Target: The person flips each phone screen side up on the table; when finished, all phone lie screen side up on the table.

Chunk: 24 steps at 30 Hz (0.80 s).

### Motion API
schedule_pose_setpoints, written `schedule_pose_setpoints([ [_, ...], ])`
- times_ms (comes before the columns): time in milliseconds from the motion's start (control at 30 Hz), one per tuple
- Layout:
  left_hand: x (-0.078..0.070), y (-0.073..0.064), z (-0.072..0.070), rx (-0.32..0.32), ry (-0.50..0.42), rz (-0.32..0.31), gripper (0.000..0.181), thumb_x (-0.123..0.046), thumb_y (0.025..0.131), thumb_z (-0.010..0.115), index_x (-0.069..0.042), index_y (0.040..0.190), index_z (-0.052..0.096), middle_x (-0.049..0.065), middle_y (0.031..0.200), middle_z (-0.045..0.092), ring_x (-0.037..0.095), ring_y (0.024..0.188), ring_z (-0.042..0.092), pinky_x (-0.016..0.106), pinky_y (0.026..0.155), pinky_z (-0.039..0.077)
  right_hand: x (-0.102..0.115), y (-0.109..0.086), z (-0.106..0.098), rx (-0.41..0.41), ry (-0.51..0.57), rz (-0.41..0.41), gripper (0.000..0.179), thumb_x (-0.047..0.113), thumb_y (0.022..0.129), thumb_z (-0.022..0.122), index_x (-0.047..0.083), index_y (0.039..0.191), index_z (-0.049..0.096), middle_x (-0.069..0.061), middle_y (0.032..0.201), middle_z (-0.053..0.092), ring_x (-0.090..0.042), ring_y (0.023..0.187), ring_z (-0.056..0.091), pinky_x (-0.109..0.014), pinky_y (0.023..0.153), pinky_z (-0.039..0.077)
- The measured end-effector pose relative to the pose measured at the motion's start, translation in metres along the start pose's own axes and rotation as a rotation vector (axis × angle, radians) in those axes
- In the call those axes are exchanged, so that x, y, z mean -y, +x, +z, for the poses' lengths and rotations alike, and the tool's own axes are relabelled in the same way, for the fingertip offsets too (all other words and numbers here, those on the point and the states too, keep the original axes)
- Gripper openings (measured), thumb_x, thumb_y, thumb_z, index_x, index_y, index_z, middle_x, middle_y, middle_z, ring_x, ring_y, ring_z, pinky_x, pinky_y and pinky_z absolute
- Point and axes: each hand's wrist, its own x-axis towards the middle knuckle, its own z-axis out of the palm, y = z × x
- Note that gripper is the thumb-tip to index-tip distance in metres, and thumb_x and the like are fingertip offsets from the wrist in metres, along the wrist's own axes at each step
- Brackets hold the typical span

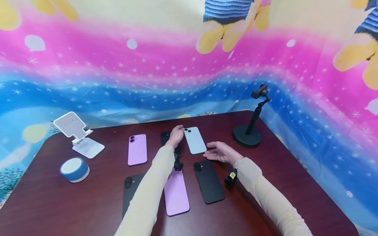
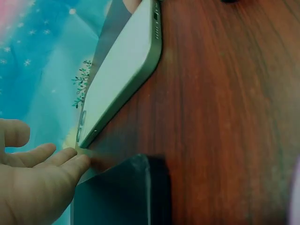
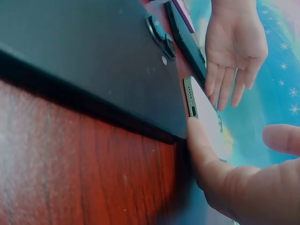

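A white smartphone lies face down near the back of the table, its camera end away from me. My left hand is beside its upper left corner, over a black phone; its fingers extend towards the white phone in the left wrist view. My right hand is at the white phone's lower right corner, fingers extended and thumb apart. In the right wrist view a fingertip appears to touch the end with the charging port. Another black phone lies just in front of the right hand.
Two purple phones, one at the left and one in front, lie on the table with a dark grey phone. A white folding stand and a blue-and-white cylinder stand left; a black stand stands right.
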Motion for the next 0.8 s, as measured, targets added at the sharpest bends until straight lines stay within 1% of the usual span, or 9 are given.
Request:
schedule_pose_setpoints([
  [133,0.006,0.01,0.001,0.037,0.048,0.001,0.051,-0.022,0.105,0.031,-0.003,0.151,0.022,0.014,0.158,0.024,0.03,0.145,0.024,0.045,0.117,0.025,-0.002,0.0,0.0,0.013,-0.025,-0.016,0.053,0.018,0.103,0.035,-0.004,0.149,0.022,-0.035,0.146,0.029,-0.043,0.135,0.037,-0.044,0.111,0.034],
  [200,0.024,0.032,0.001,0.076,0.086,0.02,0.056,-0.029,0.105,0.032,-0.005,0.153,0.017,0.011,0.16,0.019,0.027,0.146,0.021,0.042,0.117,0.025,-0.002,0.001,0.0,0.016,-0.018,-0.019,0.052,0.018,0.103,0.035,-0.004,0.149,0.022,-0.036,0.146,0.027,-0.044,0.135,0.037,-0.045,0.111,0.034],
  [333,0.07,0.092,0.002,0.169,0.123,0.038,0.064,-0.036,0.104,0.03,-0.008,0.154,0.003,0.012,0.161,0.009,0.026,0.145,0.024,0.039,0.113,0.034,-0.003,0.001,0.0,0.015,-0.008,-0.021,0.052,0.017,0.103,0.035,-0.004,0.149,0.023,-0.036,0.147,0.026,-0.044,0.135,0.037,-0.045,0.112,0.034],
  [367,0.076,0.101,0.003,0.183,0.131,0.02,0.063,-0.035,0.105,0.029,-0.008,0.154,0.001,0.013,0.161,0.006,0.028,0.145,0.023,0.04,0.113,0.033,-0.003,0.001,0.0,0.016,-0.012,-0.022,0.052,0.017,0.103,0.035,-0.004,0.149,0.023,-0.036,0.147,0.027,-0.044,0.135,0.037,-0.045,0.112,0.034],
  [433,0.077,0.106,0.003,0.212,0.163,-0.002,0.061,-0.03,0.105,0.026,-0.007,0.154,-0.003,0.014,0.161,0.004,0.029,0.144,0.025,0.042,0.113,0.034,-0.004,0.0,0.0,0.019,-0.022,-0.026,0.052,0.017,0.103,0.034,-0.004,0.149,0.022,-0.036,0.146,0.027,-0.044,0.135,0.037,-0.046,0.112,0.034],
  [500,0.074,0.103,0.002,0.232,0.197,0.004,0.063,-0.032,0.105,0.027,-0.009,0.154,-0.005,0.011,0.162,0.001,0.026,0.144,0.027,0.04,0.113,0.034,-0.004,0.0,0.0,0.018,-0.029,-0.026,0.051,0.017,0.103,0.034,-0.004,0.149,0.023,-0.035,0.146,0.028,-0.043,0.135,0.038,-0.046,0.112,0.033],
  [600,0.061,0.085,0.001,0.247,0.26,0.017,0.063,-0.039,0.105,0.026,-0.014,0.154,-0.005,0.005,0.163,0.0,0.021,0.147,0.018,0.038,0.117,0.027,-0.004,0.0,0.001,0.008,-0.03,-0.027,0.05,0.016,0.103,0.034,-0.004,0.148,0.024,-0.035,0.146,0.03,-0.043,0.134,0.039,-0.046,0.112,0.034],
  [700,0.048,0.07,0.001,0.237,0.261,0.039,0.064,-0.042,0.104,0.026,-0.015,0.154,-0.003,0.003,0.162,0.0,0.017,0.148,0.007,0.035,0.119,0.02,-0.004,0.0,0.002,-0.001,-0.026,-0.029,0.05,0.016,0.103,0.035,-0.005,0.148,0.025,-0.035,0.145,0.03,-0.042,0.134,0.04,-0.045,0.111,0.034],
  [800,0.031,0.054,0.004,0.213,0.265,0.008,0.06,-0.036,0.105,0.025,-0.013,0.155,0.0,0.005,0.162,0.003,0.019,0.149,0.004,0.038,0.121,0.015,-0.003,0.0,0.002,-0.013,-0.024,-0.029,0.05,0.016,0.103,0.036,-0.005,0.147,0.025,-0.034,0.146,0.03,-0.041,0.133,0.041,-0.044,0.111,0.035],
])
